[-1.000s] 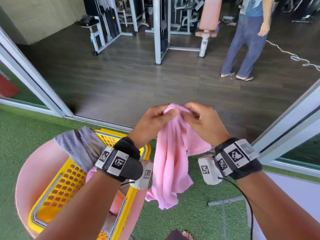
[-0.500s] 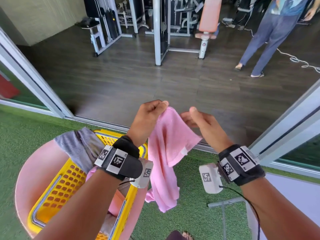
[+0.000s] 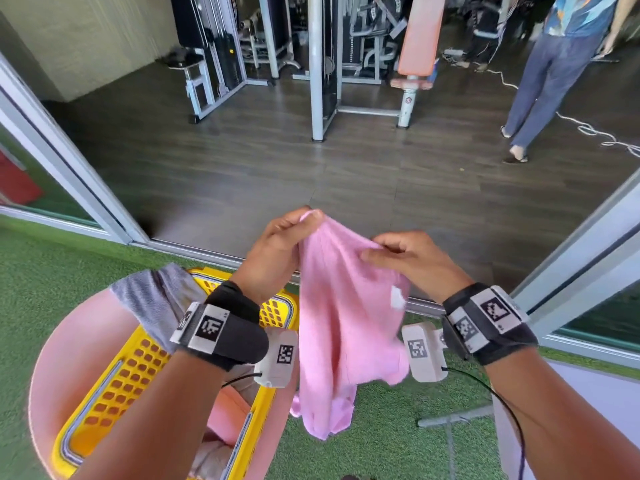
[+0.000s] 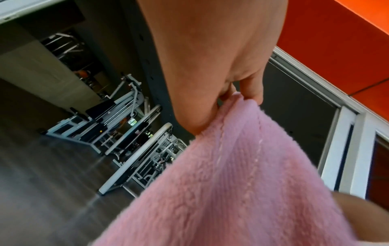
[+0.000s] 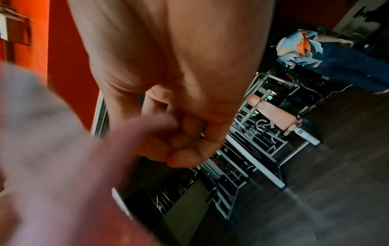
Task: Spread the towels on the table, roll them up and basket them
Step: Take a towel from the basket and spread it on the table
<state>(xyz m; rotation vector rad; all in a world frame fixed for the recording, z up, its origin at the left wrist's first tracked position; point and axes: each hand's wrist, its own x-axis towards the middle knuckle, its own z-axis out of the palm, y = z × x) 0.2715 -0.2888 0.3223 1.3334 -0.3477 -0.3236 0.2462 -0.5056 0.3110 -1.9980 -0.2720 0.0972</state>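
A pink towel (image 3: 343, 327) hangs in the air in front of me, held by both hands along its top edge. My left hand (image 3: 277, 247) pinches one corner of it between thumb and fingers (image 4: 238, 98). My right hand (image 3: 408, 258) pinches the top edge further right, and the towel (image 5: 63, 158) shows blurred beside it in the right wrist view. Below on the left, a yellow plastic basket (image 3: 114, 386) sits on a round pink table (image 3: 59, 368). A grey towel (image 3: 156, 299) is draped over the basket's far rim, and pink cloth (image 3: 228, 414) lies inside.
Green artificial turf (image 3: 381, 445) lies underfoot, with a sliding door track ahead. Beyond it is a dark wooden gym floor with weight machines (image 3: 322, 64). A person in blue trousers (image 3: 547, 84) walks at the far right. A white surface (image 3: 588, 393) lies at my right.
My hands drew apart along the towel's top edge and my right hand took a new pinch further right, so the towel hangs wider. The person in the background walked right.
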